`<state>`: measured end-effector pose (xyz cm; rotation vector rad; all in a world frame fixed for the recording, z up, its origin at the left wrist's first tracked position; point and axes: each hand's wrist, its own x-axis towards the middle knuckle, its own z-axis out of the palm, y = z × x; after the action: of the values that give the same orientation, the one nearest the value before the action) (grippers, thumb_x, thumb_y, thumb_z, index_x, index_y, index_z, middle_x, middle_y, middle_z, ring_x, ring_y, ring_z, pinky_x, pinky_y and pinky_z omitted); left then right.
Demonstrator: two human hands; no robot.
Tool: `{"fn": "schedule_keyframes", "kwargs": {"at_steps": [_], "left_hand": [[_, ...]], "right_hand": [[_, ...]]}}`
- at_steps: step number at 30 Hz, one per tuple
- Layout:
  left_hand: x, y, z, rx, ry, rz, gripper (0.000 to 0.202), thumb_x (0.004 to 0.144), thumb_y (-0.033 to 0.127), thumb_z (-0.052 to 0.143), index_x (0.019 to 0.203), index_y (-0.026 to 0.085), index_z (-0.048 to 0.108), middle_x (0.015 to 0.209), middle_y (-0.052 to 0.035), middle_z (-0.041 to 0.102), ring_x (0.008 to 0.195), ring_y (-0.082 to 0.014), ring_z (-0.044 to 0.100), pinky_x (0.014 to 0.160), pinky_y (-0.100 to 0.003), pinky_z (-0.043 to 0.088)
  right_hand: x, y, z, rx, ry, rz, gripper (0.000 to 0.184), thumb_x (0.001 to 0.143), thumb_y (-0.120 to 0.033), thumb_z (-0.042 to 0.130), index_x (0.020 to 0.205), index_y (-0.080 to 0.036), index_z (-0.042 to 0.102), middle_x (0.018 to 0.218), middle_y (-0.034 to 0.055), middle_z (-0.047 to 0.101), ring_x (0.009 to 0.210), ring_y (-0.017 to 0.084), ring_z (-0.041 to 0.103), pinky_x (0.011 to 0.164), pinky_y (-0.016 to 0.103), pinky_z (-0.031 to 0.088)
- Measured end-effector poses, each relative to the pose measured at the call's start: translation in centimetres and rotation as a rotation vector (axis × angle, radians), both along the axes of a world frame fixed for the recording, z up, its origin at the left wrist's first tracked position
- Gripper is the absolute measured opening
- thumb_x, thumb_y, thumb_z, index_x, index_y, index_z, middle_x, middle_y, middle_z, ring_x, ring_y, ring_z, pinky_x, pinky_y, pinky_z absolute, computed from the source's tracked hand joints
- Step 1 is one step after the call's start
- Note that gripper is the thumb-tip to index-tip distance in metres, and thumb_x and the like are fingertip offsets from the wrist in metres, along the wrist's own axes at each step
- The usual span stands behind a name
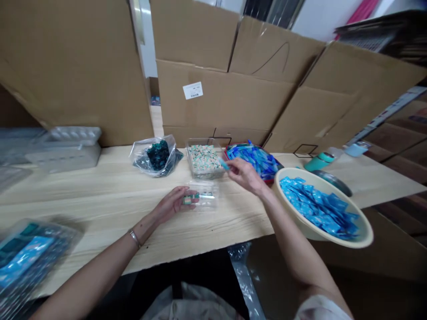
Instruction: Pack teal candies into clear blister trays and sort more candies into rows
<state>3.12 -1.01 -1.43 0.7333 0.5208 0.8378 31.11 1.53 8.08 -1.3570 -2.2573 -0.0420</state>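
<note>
Holds a small clear packet point(204, 195) flat on the table point(100, 191) just in front of the clear tub point(204, 161), with the left hand point(171, 205) half curled and pinning the packet's left end under thumb and fingers. Pinches a thin blue piece point(224, 165) at the tub's right rim, with the right hand point(245, 175) closed to thumb and forefinger and otherwise loose. Risks dropping the piece among the tub's pale mixed bits, being gripped by one tip only. Risks letting the slick packet skate away, being pinned at one end only. May nudge the cream bowl point(302, 224), right of and nearer than the tub at the table's edge, with the right forearm lying along its rim.
</note>
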Motion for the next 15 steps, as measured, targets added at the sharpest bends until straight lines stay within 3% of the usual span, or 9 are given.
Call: {"fn": "schedule_keyframes", "kwargs": {"at_steps": [3, 8, 12, 15], "left_hand": [[0.1, -0.3, 0.0, 0.034, -0.022, -0.034, 0.026, 0.085, 0.029, 0.052, 0.107, 0.016, 0.051, 0.12, -0.0168, 0.057, 0.1, -0.029, 0.061, 0.08, -0.043, 0.05], [0.2, -0.6, 0.2, 0.058, -0.015, -0.053, 0.028, 0.084, 0.028, 0.053, 0.11, 0.017, 0.052, 0.119, -0.0168, 0.057, 0.099, -0.0296, 0.061, 0.079, -0.045, 0.05], [0.1, -0.8, 0.9, 0.022, 0.018, -0.05, 0.028, 0.084, 0.027, 0.053, 0.11, 0.016, 0.054, 0.119, -0.0159, 0.058, 0.101, -0.0295, 0.06, 0.081, -0.043, 0.051], [-0.2, -0.5, 1.0, -0.014, 0.046, -0.001, 0.028, 0.083, 0.026, 0.054, 0.109, 0.017, 0.055, 0.122, -0.0144, 0.057, 0.107, -0.0305, 0.057, 0.084, -0.043, 0.05]], "right_hand": [[-4.8, -1.7, -0.2, -0.043, -0.25, 0.155, 0.025, 0.079, -0.015, 0.05, 0.102, -0.014, 0.061, 0.096, 0.0101, 0.061, 0.093, 0.02, 0.054, 0.08, 0.029, 0.044], [-9.1, -2.3, -1.8, -0.101, -0.445, 0.062, 0.02, 0.082, -0.006, 0.045, 0.09, -0.013, 0.061, 0.095, 0.0108, 0.06, 0.094, 0.021, 0.053, 0.07, 0.027, 0.044], [-7.7, -4.2, -0.4, -0.066, -0.405, -0.07, 0.02, 0.087, -0.011, 0.041, 0.097, -0.015, 0.058, 0.1, 0.0107, 0.06, 0.094, 0.019, 0.055, 0.072, 0.026, 0.044], [-2.8, -6.3, 1.6, -0.13, -0.406, -0.374, 0.025, 0.088, -0.009, 0.036, 0.098, -0.015, 0.058, 0.094, 0.0112, 0.063, 0.089, 0.02, 0.059, 0.072, 0.027, 0.044]]}}
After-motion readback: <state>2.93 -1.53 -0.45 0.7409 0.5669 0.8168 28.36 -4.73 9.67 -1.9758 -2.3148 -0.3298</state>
